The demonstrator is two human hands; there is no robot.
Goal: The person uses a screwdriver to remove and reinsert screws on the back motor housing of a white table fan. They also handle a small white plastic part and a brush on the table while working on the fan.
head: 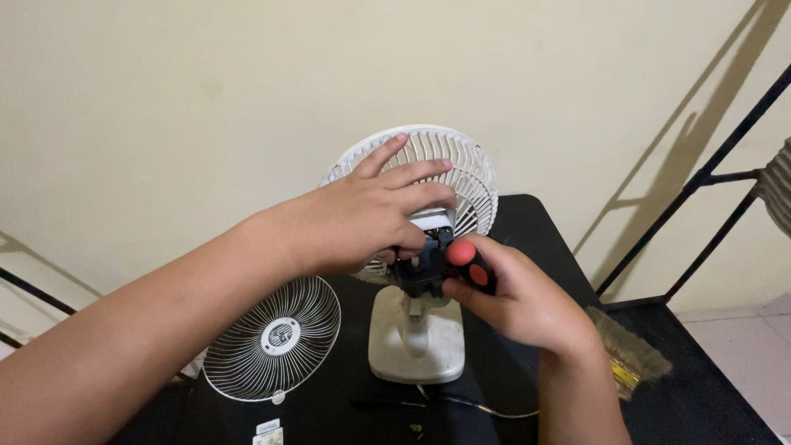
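The screwdriver (471, 265), with an orange and black handle, sits in the curled fingers of the right hand (519, 301), its tip hidden against the dark motor housing (422, 268) of a white table fan (416, 330) on the black table (700, 404). The left hand (362, 218) lies on the rear grille (461, 165), fingers spread, thumb on the housing. A detached front grille (272, 338) lies left; small white labels (268, 430) sit near it.
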